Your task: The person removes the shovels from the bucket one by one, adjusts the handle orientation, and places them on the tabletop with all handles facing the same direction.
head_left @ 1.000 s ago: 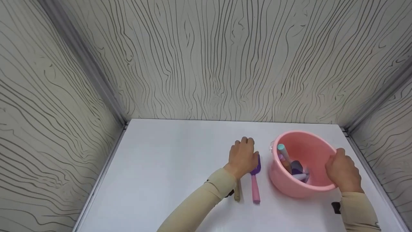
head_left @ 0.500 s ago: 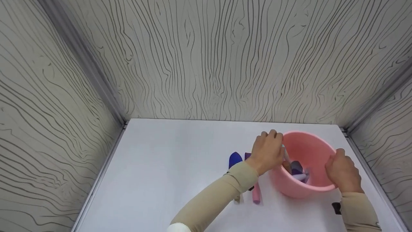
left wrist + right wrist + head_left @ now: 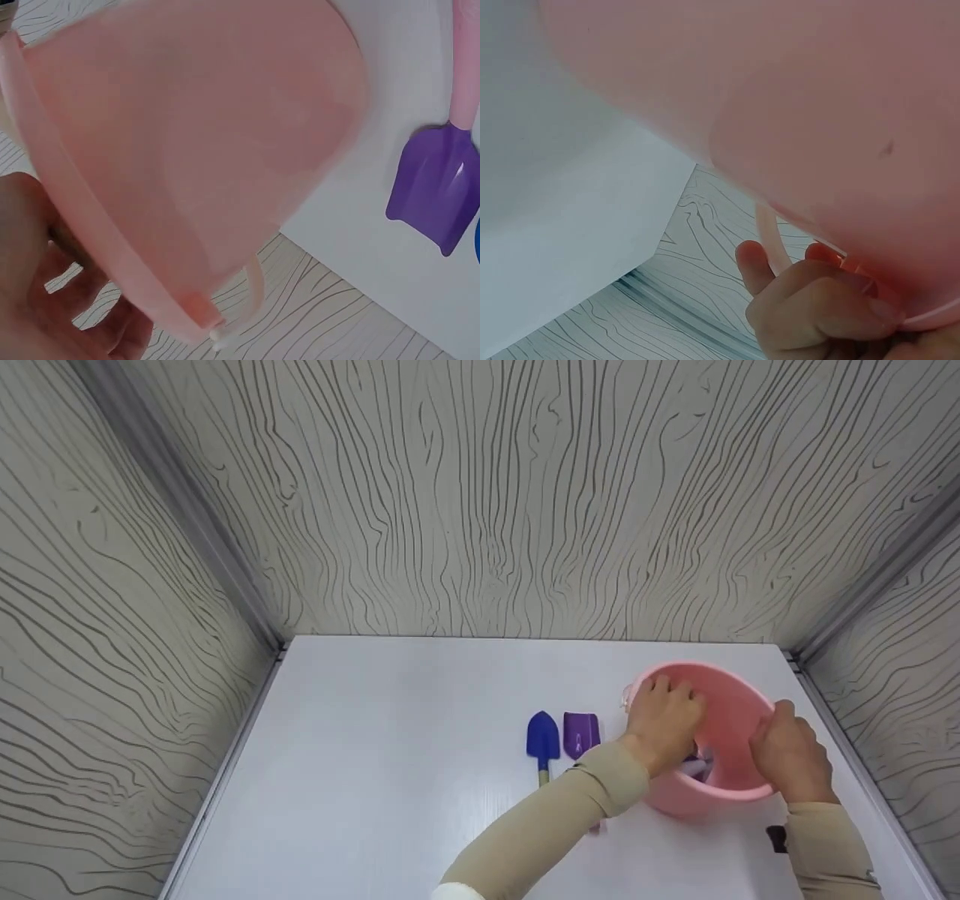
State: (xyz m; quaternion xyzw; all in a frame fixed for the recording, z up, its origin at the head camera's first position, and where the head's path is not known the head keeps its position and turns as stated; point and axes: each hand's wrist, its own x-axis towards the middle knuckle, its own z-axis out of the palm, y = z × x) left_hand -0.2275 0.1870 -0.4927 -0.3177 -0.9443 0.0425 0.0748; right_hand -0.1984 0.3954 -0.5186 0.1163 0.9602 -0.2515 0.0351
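A pink bucket (image 3: 735, 690) stands tilted on the white table, its mouth towards the head camera. My right hand (image 3: 793, 754) grips its right rim; in the right wrist view the fingers (image 3: 810, 307) curl at the rim beside the bail handle. My left hand (image 3: 666, 724) is over the bucket's left rim, reaching into the mouth. In the left wrist view its fingers (image 3: 82, 300) are loosely bent and spread beyond the rim, with nothing visible between them. Purple and pale things (image 3: 697, 767) lie inside, mostly hidden by that hand.
Left of the bucket lie a blue-bladed trowel (image 3: 543, 736) and a purple toy shovel (image 3: 581, 733) with a pink handle. The left forearm covers part of both. A patterned panel (image 3: 450, 510) rises behind the table (image 3: 375, 750), with side panels at both edges.
My left hand has moved right, from above the shovel and trowel to the bucket's rim and into its mouth. Both blades came into view. My right hand has kept its grip.
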